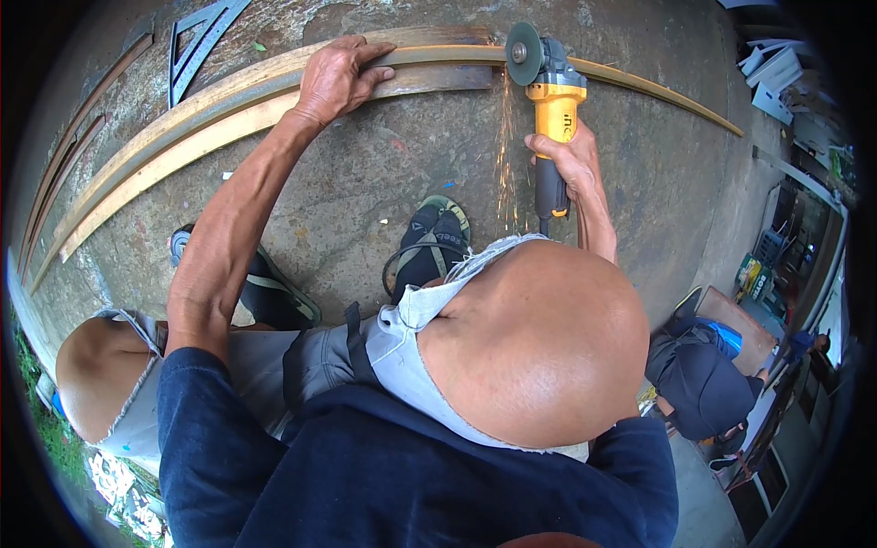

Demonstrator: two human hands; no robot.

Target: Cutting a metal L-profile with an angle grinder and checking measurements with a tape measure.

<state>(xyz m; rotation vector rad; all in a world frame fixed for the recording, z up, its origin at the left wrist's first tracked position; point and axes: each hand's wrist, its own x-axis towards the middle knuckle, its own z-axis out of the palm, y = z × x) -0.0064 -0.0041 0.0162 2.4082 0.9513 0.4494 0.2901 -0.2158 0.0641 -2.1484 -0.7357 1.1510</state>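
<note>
So, a yellow-and-black angle grinder [555, 105] is held in the right hand [575, 163], right of centre; that grip is wrapped snugly around the handle, with the thumb laid across the near side of the yellow body. The grinder's disc [524, 53] is set at the far end of the tool, right over a long, thin bar [438, 55], and sparks [505, 146] are being thrown from there toward the near side. The exact contact spot is hidden, fwiw. The bar is stretched across the far part of the floor [365, 164], along a pair of wooden planks [201, 137], and its right end is left sticking out past them. Left of the disc, the bar is covered by the left hand [338, 78], palm down, index finger and thumb parted; whether that grip is curled underneath can't be told. A metal set square [206, 41] is seen at far left, and sandals [434, 237] are worn on the feet, nearer in. Over at near right, another person [703, 388] can be spotted, bent low.
</note>
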